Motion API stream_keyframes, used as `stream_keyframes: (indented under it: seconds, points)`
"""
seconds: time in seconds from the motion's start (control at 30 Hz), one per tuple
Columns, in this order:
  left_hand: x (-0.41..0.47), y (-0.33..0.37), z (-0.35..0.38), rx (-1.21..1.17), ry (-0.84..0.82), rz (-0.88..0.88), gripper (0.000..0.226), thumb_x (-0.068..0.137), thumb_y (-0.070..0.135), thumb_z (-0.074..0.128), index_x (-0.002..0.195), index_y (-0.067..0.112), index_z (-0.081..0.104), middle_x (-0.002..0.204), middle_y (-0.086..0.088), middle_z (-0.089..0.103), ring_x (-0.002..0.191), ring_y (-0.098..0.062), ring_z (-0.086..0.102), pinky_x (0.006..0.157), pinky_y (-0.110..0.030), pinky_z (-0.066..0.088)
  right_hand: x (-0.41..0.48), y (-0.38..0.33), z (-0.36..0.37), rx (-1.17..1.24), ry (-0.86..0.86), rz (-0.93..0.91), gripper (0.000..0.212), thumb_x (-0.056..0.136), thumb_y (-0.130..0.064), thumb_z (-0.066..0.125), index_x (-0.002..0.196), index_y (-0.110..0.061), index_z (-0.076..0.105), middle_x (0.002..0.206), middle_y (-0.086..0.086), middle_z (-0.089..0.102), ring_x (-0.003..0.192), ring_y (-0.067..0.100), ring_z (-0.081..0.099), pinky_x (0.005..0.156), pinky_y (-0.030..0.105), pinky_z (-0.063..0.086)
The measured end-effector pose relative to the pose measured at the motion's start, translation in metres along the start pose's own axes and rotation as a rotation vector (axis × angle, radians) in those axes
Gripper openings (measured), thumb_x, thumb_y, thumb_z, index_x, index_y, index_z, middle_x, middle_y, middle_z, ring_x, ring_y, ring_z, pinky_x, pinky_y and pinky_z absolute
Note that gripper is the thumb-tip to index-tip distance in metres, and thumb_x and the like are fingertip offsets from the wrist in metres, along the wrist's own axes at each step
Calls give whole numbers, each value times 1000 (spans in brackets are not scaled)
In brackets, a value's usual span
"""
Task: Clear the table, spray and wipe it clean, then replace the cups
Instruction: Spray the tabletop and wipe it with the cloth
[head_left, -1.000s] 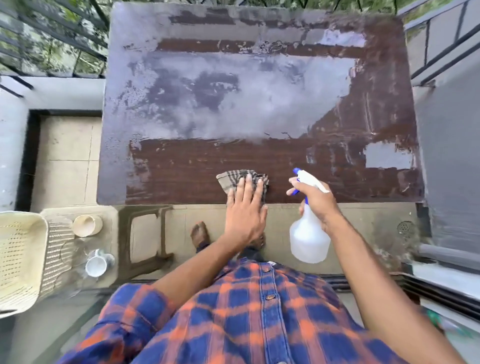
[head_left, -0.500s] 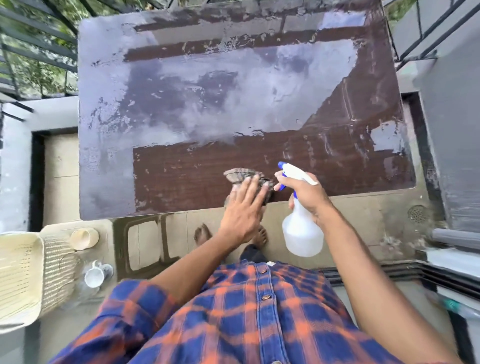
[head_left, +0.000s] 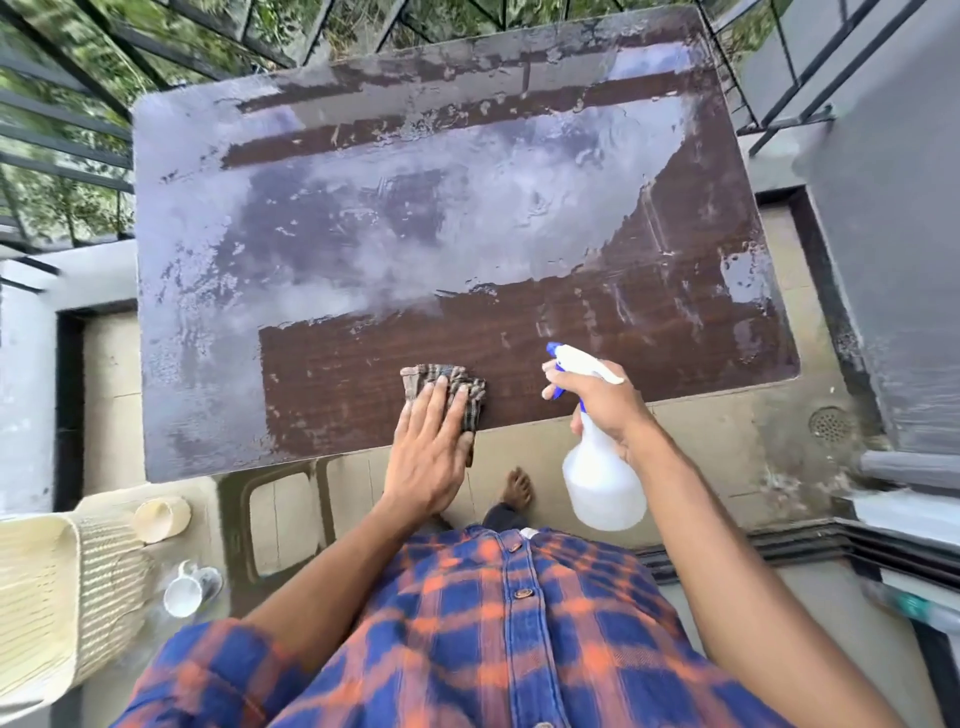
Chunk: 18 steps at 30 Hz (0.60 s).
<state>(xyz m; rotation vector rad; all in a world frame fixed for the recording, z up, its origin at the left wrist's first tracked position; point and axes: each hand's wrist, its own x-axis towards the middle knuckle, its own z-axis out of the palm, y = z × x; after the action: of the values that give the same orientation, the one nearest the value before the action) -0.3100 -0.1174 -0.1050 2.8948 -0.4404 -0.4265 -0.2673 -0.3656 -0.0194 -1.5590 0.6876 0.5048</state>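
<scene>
A dark brown table (head_left: 363, 249) fills the middle of the view, wet and shiny over most of its top, with a duller wiped band near its front edge. My left hand (head_left: 428, 449) presses flat on a checked cloth (head_left: 457, 382) at the front edge. To its right, my right hand (head_left: 602, 402) grips the neck of a white spray bottle (head_left: 602, 486) with a blue trigger, held just off the table's edge. A cream cup (head_left: 161, 518) and a white mug (head_left: 184, 592) sit on a surface at the lower left.
A cream plastic chair (head_left: 47, 587) stands at the lower left beside the cups. Black railings (head_left: 62, 130) run behind and to the left of the table. A grey wall (head_left: 893, 260) rises on the right. A bare foot (head_left: 517, 488) stands on the tiled floor below the table edge.
The view has swung right and the table now sits skewed. My left hand has slid the cloth a little along the front edge. The right hand still holds the bottle.
</scene>
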Motion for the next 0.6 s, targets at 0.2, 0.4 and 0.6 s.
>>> stream_keyframes:
  seconds: [0.2,0.4,0.6]
  points:
    - [8,7,-4,-73,-58,-47,61,106,40,31,161,22,12,169,-7,8,156,-25,4,126,-45,7,6,-17,33,-54,18,87,13,90,-22,71,97,-13,77,85,6,74,36,15,44,44,22,39]
    - [52,-2,-18,-116,-9,-78,59,106,38,30,161,21,16,168,-7,13,156,-25,8,126,-46,10,23,-40,61,-123,23,98,18,88,-27,74,87,-9,76,79,0,73,36,16,46,45,21,43]
    - [146,-38,-47,-124,51,-122,59,105,37,32,160,20,19,167,-10,18,154,-29,14,123,-49,14,53,-77,82,-112,52,85,10,89,-22,72,80,-18,72,81,3,71,35,5,44,45,21,40]
